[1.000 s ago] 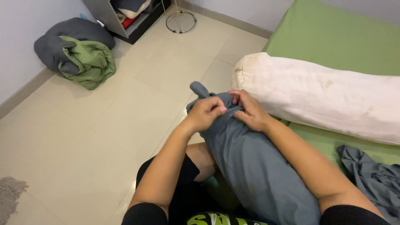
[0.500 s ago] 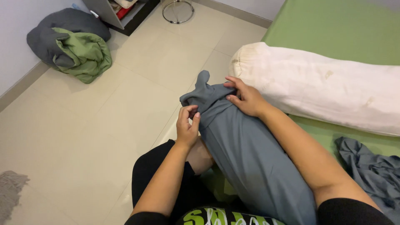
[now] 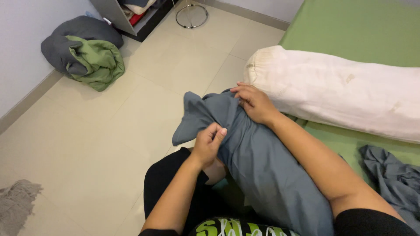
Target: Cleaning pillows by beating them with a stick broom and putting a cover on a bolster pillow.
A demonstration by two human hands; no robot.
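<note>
A long bolster in a blue-grey cover (image 3: 258,166) lies across my lap, its loose open end pointing towards the floor. My left hand (image 3: 209,143) pinches the cover's fabric on the near side, just behind that floppy end. My right hand (image 3: 256,102) presses on the top of the bolster at its end, fingers on the bunched cloth. A bare white bolster (image 3: 337,89) lies right beside my right hand on the green mattress (image 3: 363,30).
A heap of grey and green bedding (image 3: 85,50) sits on the tiled floor by the left wall. A low shelf (image 3: 127,13) and a metal ring stand (image 3: 191,13) are at the back. Crumpled grey cloth (image 3: 393,179) lies on the mattress at right. A grey rag (image 3: 17,203) is at lower left.
My left hand has slid down from the bolster's tip to its near side. The cover's loose end has flopped out wider to the left. My right hand stays on top.
</note>
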